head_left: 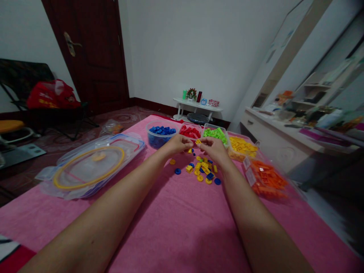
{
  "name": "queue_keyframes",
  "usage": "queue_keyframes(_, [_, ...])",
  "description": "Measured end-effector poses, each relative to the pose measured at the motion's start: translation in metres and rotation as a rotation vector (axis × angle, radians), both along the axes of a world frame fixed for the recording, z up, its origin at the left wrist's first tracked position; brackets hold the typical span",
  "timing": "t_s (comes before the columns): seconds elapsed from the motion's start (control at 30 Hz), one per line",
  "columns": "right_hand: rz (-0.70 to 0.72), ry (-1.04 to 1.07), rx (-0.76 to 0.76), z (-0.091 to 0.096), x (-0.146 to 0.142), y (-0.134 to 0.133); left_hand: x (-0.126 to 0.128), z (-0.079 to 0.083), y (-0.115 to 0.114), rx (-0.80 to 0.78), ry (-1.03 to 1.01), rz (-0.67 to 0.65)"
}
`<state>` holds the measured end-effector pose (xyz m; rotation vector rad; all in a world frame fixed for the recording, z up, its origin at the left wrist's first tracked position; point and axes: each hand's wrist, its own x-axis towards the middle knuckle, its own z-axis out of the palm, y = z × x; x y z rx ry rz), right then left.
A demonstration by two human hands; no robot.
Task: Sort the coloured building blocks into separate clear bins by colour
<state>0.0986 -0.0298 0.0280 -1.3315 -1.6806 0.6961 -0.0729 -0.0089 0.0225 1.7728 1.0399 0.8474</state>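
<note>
Both of my forearms reach out over a pink cloth (176,212). My left hand (178,145) is closed in a pinch and meets my right hand (213,148), which is also closed. Between their fingertips sits a small yellow brick (198,142); a second yellow piece (189,150) shows under the left hand. Just below the hands lies a loose pile of yellow and blue bricks and round pieces (203,170).
Beyond the hands stand tubs of blue (160,134), red (190,132), green (215,134), yellow (241,147) and orange bricks (265,178). Stacked clear lids (91,165) lie at the left. A door, a chair, a small white table and a desk surround the area.
</note>
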Motion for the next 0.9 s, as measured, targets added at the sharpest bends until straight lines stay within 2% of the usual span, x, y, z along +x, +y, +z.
queue_keyframes(0.07, [0.039,0.118,-0.061,0.003,-0.005,-0.004,0.006,0.0,-0.003,-0.171,-0.265,-0.006])
queue_keyframes(0.13, [0.077,0.166,-0.104,0.007,-0.008,-0.008,0.01,-0.002,-0.006,-0.275,-0.425,-0.006])
queue_keyframes(0.3, [0.166,0.19,-0.169,0.015,-0.008,-0.013,0.011,-0.01,-0.002,-0.328,-0.544,-0.013])
queue_keyframes(0.43, [0.204,0.219,-0.202,0.016,-0.008,-0.014,0.012,-0.017,-0.001,-0.302,-0.558,-0.015])
queue_keyframes(0.57, [0.161,0.3,-0.272,0.012,-0.008,-0.014,0.019,-0.021,-0.006,-0.233,-0.514,0.076])
queue_keyframes(0.73, [0.108,0.578,-0.385,0.001,-0.013,-0.013,0.026,-0.028,-0.003,-0.023,-0.375,0.17])
queue_keyframes(0.8, [0.089,0.675,-0.375,-0.003,-0.015,-0.011,0.028,-0.031,0.0,0.064,-0.365,0.158])
queue_keyframes(0.9, [0.056,0.761,-0.328,-0.007,-0.009,-0.005,0.028,-0.035,0.004,0.084,-0.373,0.144])
